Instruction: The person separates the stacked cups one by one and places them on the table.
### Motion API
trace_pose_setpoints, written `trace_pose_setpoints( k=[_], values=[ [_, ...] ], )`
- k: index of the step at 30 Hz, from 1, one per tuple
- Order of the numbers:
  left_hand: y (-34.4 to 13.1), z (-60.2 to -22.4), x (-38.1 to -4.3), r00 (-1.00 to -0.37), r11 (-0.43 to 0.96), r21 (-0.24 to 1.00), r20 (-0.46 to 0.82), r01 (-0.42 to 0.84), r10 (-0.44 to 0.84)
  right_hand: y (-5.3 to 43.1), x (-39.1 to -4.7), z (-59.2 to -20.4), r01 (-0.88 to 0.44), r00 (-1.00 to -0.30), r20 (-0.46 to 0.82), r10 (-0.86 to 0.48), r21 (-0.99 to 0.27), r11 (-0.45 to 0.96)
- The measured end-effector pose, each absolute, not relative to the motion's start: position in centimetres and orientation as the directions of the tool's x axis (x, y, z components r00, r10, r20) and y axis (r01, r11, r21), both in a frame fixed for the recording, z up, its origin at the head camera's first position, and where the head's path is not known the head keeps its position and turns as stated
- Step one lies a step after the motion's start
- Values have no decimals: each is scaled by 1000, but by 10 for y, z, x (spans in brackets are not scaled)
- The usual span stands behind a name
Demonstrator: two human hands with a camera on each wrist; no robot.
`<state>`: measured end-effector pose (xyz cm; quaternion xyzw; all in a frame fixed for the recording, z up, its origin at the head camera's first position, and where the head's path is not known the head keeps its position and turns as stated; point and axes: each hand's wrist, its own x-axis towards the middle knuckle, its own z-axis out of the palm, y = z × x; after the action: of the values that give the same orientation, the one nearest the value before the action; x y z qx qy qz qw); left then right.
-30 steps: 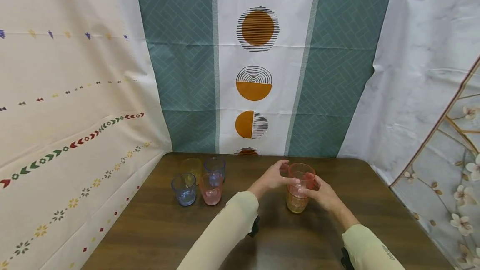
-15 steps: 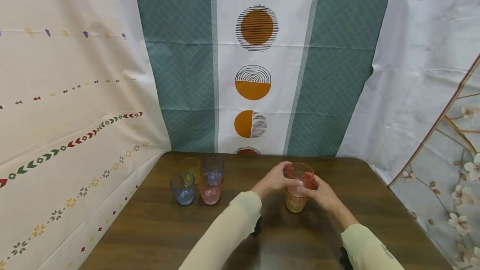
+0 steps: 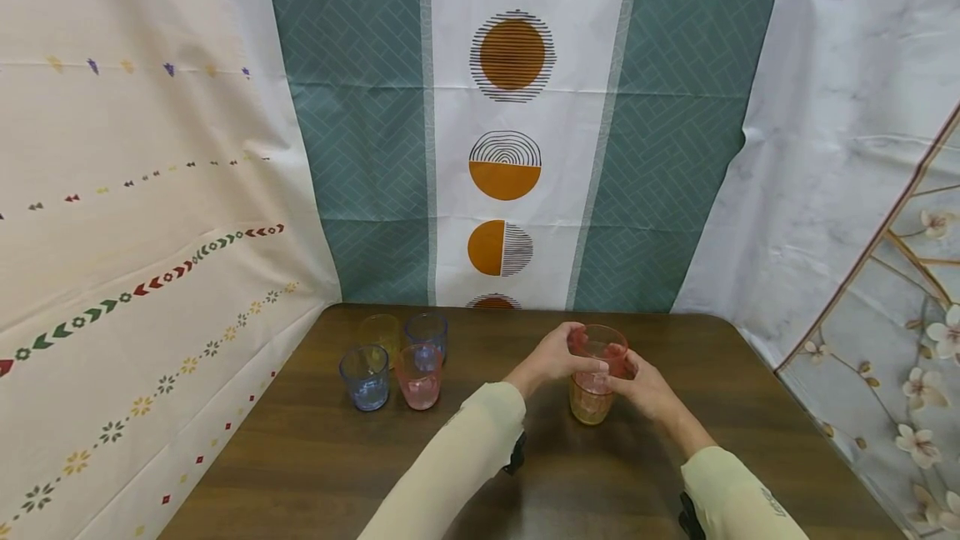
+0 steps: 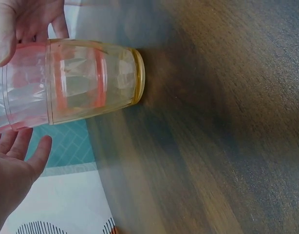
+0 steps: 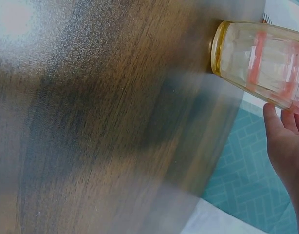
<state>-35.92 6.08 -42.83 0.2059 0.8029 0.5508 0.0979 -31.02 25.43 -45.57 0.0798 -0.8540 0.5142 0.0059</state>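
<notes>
A clear yellow glass [image 3: 591,408] stands upright on the dark wooden table, with pink glassware [image 3: 604,345] nested in its mouth and rising above its rim. Pink bands show through the yellow wall in both wrist views. From the left, my left hand [image 3: 555,359] grips the upper pink part, thumb across the front and fingers behind. My right hand [image 3: 651,388] holds the same pink part from the right, its thumb near the left thumb. In the left wrist view the little finger of my left hand [image 4: 15,173] sticks out away from the glass.
On the left of the table [image 3: 300,457] stand a blue glass [image 3: 366,390] and a pink glass [image 3: 420,388] in front, with a yellow glass [image 3: 380,332] and another blue glass [image 3: 429,332] behind. A teal and white patterned cloth [image 3: 360,148] hangs along the back edge.
My left hand has shifted slightly to the right, its thumb reaching farther across the front of the pink glass. The stack and my right hand keep their place.
</notes>
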Motion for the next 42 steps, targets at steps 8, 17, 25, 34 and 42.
trace_pose_setpoints(
  k=[8, 17, 25, 34, 42],
  values=[
    [62, -427, -358, -906, 340, 912, 71, 228, 418, 254, -310, -457, -152, -986, 107, -126, -885, 440],
    [60, -424, -359, -911, 322, 918, 90, 233, 403, 254, -311, -457, -152, -985, 101, -138, -886, 437],
    [64, -424, -356, -917, 280, 936, 92, 213, 388, 254, -311, -458, -162, -984, 111, -140, -884, 439],
    [57, -398, -356, -903, 120, 962, 180, 244, 391, 253, -311, -460, -144, -987, 103, -120, -899, 414],
    [32, -370, -349, -887, 55, 966, 209, 253, 412, 252, -312, -460, -155, -983, 107, -148, -918, 366]
  ],
)
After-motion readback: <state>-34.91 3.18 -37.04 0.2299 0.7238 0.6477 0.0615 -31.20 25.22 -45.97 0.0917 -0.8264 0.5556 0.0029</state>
